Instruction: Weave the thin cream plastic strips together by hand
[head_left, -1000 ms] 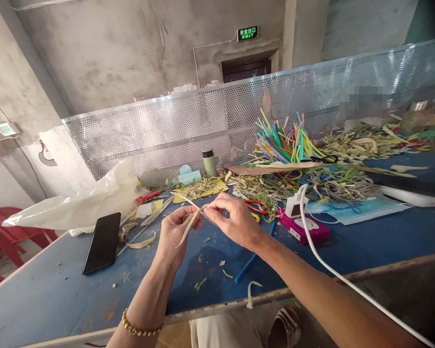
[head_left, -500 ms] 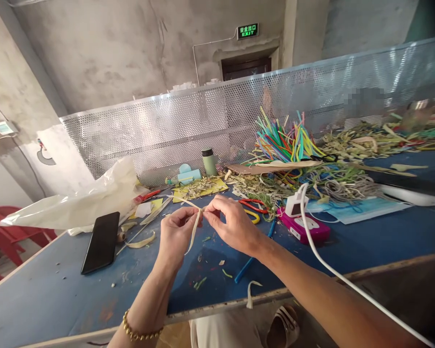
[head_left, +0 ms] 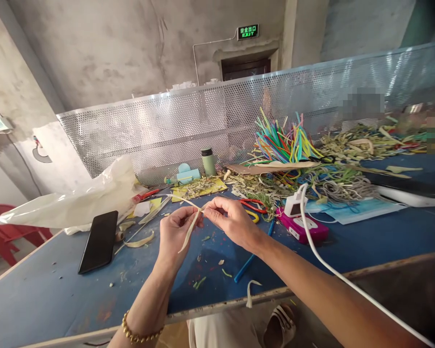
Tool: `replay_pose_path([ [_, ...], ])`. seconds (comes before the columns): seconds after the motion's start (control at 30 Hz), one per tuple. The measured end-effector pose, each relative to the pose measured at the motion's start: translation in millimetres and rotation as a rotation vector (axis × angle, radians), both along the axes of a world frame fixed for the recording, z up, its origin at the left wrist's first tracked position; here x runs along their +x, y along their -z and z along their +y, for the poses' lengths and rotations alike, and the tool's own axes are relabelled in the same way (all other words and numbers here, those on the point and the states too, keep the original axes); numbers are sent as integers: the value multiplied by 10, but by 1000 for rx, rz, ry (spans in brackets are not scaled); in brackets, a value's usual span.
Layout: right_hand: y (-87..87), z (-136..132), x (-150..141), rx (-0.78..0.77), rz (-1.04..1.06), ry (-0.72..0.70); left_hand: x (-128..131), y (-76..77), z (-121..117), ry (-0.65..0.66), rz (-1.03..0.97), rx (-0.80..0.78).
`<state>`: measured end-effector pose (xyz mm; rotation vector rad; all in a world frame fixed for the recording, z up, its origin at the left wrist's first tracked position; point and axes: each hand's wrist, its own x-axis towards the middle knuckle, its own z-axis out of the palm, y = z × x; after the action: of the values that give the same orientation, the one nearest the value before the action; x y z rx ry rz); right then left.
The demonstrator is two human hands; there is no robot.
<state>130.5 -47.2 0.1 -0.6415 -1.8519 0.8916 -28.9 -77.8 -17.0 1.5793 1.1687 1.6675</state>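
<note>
My left hand pinches a pale, flat plant-fibre strip over the middle of the blue table. One end of the strip hangs down across my left fingers, and another thin length reaches out to the upper left. Close against it, my right hand has thumb and forefinger closed on the strip where it crosses or folds. The fingertips of both hands almost touch and hide the exact crossing. Red-handled scissors and a yellow-handled tool lie just past my right hand.
A black phone and a clear plastic bag lie to the left. On the right are a magenta power strip with a white cable, a face mask and colourful pipe cleaners. A green bottle stands before the perforated metal screen.
The hanging end of the strip has swung slightly left. My right fingers have shifted a little at the crossing; both hands stay in nearly the same place.
</note>
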Motion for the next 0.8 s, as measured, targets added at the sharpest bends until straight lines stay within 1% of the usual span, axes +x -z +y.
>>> replay_pose_path([
  [0.17,12,-7,-26,4,3,-6,13,9,-1,-34,-9,9],
  [0.37,24,-29,-40,-6,17,-73,45,-8,-45,-67,-39,31],
  [0.57,15,-36,-27,-1,-21,-77,36,3,-56,-52,-53,41],
  [0.63,-17,-29,-2,65,-42,-43,25,0,-46,-44,-62,34],
  [0.73,-60,1,48,220,12,113,11,-10,-24,-1,-96,24],
  [0.8,-63,28,74,263,57,192,8,-15,-11,37,-118,9],
])
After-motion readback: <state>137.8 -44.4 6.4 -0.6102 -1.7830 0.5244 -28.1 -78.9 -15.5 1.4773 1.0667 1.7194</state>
